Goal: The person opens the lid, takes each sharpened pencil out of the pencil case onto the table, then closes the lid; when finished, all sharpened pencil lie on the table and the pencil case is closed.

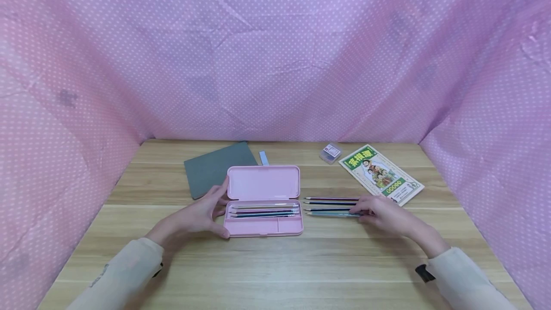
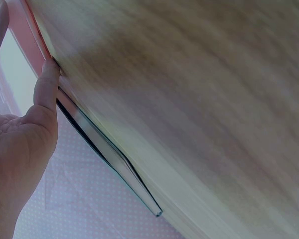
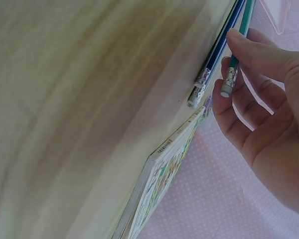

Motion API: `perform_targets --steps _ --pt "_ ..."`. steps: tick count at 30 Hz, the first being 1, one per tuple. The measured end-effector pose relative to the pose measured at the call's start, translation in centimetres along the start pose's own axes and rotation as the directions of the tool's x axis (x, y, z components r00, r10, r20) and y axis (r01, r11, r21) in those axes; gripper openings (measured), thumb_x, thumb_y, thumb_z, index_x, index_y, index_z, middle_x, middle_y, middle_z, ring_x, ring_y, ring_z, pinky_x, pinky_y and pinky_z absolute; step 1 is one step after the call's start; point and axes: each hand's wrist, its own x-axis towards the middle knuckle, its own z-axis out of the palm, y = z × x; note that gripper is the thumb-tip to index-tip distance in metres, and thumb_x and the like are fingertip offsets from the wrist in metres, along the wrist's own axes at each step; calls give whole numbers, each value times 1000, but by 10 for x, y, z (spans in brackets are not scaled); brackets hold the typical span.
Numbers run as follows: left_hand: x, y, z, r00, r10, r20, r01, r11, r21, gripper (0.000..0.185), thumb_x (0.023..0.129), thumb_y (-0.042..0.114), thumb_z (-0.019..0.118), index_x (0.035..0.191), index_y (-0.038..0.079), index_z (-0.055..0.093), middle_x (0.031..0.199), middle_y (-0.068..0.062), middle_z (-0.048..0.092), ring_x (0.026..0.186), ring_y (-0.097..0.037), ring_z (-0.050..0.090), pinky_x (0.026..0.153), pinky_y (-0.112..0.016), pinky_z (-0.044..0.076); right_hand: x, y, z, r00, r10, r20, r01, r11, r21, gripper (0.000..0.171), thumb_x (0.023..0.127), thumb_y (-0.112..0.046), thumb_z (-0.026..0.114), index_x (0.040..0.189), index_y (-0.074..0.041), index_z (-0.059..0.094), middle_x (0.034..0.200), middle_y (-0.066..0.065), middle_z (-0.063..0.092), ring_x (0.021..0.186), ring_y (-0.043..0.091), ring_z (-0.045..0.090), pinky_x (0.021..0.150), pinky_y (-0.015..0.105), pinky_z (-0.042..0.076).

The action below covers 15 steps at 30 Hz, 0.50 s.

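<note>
A pink pencil case (image 1: pixel 258 226) lies on the table with its lid (image 1: pixel 263 182) raised. Several pencils (image 1: pixel 264 214) rest in its long back compartment. My left hand (image 1: pixel 195 214) touches the case's left side, thumb at the front corner and a finger by the lid; the left wrist view shows the thumb straight against the edge. To the right of the case, my right hand (image 1: pixel 387 216) pinches a green pencil (image 3: pixel 231 74) near its eraser end, between thumb and fingers. Dark blue pencils (image 3: pixel 217 57) lie beside it. In the head view, several pencils (image 1: pixel 329 203) point left towards the case.
A grey-green notebook (image 1: pixel 215 166) lies behind the case on the left, near a small pale strip (image 1: pixel 264 158). A small clear box (image 1: pixel 330 153) and an illustrated book (image 1: pixel 380 173) lie at the back right. Pink dotted cloth (image 1: pixel 275 61) hangs around the table.
</note>
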Motion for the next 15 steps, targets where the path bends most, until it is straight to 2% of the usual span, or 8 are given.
perform_targets --steps 15 --pt "0 -2 0 1000 4 -6 -4 1000 1 147 66 15 96 161 22 -16 152 -16 21 140 -37 38 113 -39 40 0 0 1 1000 12 18 -11 999 -32 33 78 5 81 107 -11 78 104 -1 72 93 16 68 80 40 61"
